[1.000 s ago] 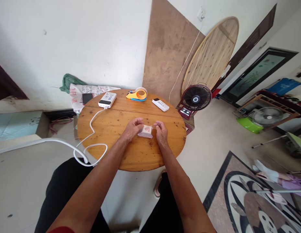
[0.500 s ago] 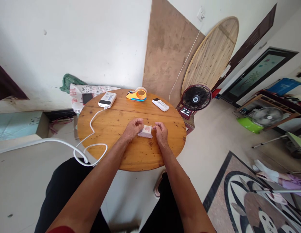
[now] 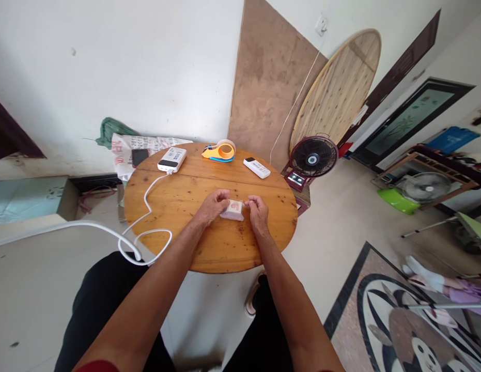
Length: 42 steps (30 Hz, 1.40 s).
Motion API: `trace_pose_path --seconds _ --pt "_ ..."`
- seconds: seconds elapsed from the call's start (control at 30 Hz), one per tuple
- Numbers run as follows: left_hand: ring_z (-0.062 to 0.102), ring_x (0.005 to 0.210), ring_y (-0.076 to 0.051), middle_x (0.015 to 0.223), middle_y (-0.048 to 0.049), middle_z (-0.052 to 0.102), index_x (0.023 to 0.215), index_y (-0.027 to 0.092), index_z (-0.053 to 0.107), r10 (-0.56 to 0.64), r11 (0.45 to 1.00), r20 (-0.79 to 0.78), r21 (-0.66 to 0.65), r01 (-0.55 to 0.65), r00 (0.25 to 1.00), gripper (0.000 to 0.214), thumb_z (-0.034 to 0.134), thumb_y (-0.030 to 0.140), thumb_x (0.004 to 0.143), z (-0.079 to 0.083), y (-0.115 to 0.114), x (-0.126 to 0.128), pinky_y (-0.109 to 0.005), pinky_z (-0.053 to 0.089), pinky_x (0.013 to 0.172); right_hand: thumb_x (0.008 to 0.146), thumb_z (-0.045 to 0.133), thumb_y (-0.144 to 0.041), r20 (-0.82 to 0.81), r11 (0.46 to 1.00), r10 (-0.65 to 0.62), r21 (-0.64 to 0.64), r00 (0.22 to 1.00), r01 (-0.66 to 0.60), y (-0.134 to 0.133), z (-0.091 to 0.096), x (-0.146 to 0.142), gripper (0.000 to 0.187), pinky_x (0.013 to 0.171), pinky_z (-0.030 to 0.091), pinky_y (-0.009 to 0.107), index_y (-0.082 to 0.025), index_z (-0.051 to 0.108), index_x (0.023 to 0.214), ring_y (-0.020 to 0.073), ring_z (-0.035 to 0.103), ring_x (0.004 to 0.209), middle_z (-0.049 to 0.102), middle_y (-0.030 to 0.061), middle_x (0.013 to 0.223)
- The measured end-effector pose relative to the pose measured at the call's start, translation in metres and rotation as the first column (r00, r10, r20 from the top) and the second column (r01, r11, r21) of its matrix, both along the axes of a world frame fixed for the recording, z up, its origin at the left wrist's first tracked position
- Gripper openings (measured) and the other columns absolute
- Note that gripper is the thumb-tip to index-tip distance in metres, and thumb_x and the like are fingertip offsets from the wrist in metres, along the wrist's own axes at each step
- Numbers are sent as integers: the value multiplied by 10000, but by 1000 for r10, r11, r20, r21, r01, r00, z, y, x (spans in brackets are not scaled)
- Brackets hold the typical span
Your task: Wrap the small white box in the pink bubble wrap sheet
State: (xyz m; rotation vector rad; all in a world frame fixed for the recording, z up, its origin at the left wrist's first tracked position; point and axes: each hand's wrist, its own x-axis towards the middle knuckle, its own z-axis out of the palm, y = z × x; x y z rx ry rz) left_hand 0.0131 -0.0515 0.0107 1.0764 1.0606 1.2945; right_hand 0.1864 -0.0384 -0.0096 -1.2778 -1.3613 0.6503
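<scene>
A small white packet (image 3: 234,207) with a red print on top, looking wrapped in clear film, lies on the round wooden table (image 3: 209,248) between my hands. My left hand (image 3: 214,206) is closed at its left end, thumb and fingers pressed on that edge. Just off the packet's right end, my right hand (image 3: 258,212) is closed in a pinch. Whatever its fingertips hold there is too small to make out.
Along the table's far side are a white power bank (image 3: 172,159) with a plugged-in white cable (image 3: 146,199), an orange-and-blue tape dispenser (image 3: 220,151) and a white handheld device (image 3: 257,167). A dark fan (image 3: 313,157) stands beyond the right edge.
</scene>
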Motion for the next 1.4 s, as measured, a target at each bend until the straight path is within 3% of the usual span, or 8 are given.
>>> trace_pose_path --seconds 0.3,0.8,1.4 --pt "590 772 -152 866 -26 657 956 141 639 77 997 32 -6 -77 997 425 648 253 546 2 1 0 -276 470 706 759 472 -319 0 1000 -1 2 1000 1 1 0 0 211 824 483 318 -205 616 864 187 632 796 686 7 784" --pt "620 850 -177 905 -32 697 909 147 677 85 996 66 4 -86 994 390 671 239 531 -1 2 -1 -324 477 845 755 485 -322 -14 1000 11 3 1000 -11 0 1 0 203 831 475 312 -209 622 853 187 620 819 676 5 801" --pt "621 838 -166 915 -36 688 935 134 670 84 996 51 17 -85 995 409 661 234 538 -4 4 -1 -317 484 842 757 489 -315 -9 1000 13 8 1000 -13 0 0 0 185 832 478 316 -212 619 839 189 618 824 674 3 801"
